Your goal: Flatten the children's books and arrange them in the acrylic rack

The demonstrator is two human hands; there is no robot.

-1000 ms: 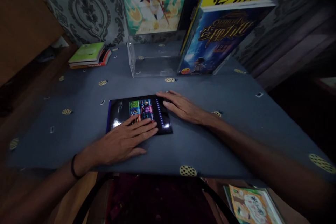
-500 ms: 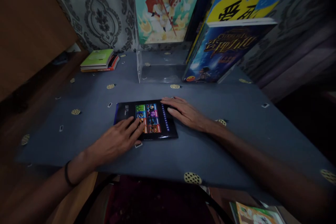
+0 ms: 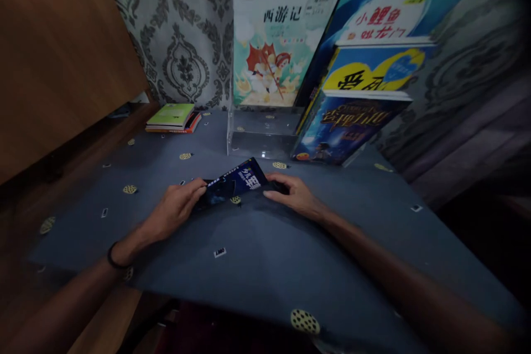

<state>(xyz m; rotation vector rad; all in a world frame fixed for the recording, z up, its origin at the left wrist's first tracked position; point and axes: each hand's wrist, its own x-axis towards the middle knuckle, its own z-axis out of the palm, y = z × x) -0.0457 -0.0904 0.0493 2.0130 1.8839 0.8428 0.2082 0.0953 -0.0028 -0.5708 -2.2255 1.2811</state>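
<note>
A thin dark blue book point(image 3: 236, 183) with white and blue lettering is tilted up off the table between my hands. My left hand point(image 3: 176, 204) grips its left end, thumb and fingers pressed together. On the other side my right hand point(image 3: 296, 193) pinches the right edge between thumb and fingers. Both hands sit just above the table's middle. The book's underside and part of its ends are hidden.
The table point(image 3: 265, 254) has a grey-blue cloth with yellow pineapple prints. At the back, a clear acrylic stand point(image 3: 263, 146) holds upright books, among them a dark blue one point(image 3: 344, 127). A small pile of books point(image 3: 172, 116) lies back left, near a wooden cabinet point(image 3: 62, 61).
The book lay flat with its dark back cover up under my hands; now it is lifted and tilted, with a blue cover showing. The camera view has tipped upward.
</note>
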